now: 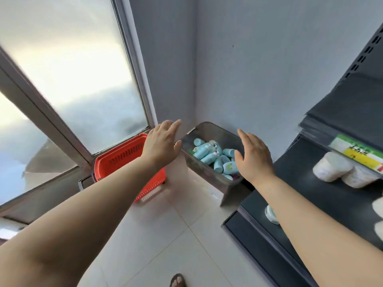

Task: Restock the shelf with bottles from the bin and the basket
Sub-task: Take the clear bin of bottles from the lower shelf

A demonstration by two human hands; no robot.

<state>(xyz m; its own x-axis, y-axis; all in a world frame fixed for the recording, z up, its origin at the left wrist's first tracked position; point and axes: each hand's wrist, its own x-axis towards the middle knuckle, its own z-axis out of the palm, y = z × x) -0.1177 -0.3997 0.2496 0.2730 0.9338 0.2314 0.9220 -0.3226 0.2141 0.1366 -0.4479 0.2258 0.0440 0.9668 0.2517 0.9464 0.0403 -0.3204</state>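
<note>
A clear grey bin stands on the floor in the corner, filled with several light blue bottles. Left of it a red basket sits under the window; its inside is mostly hidden by my left arm. My left hand is stretched out flat above the basket's right end, holding nothing. Over the bin's right side hovers my right hand, fingers straight and empty. The dark shelf is at the right.
White round containers stand on the shelf under a yellow-green price label. Another white-lidded item lies on the lower shelf. Frosted window at left, grey wall behind, light floor tiles below, my sandalled foot at the bottom.
</note>
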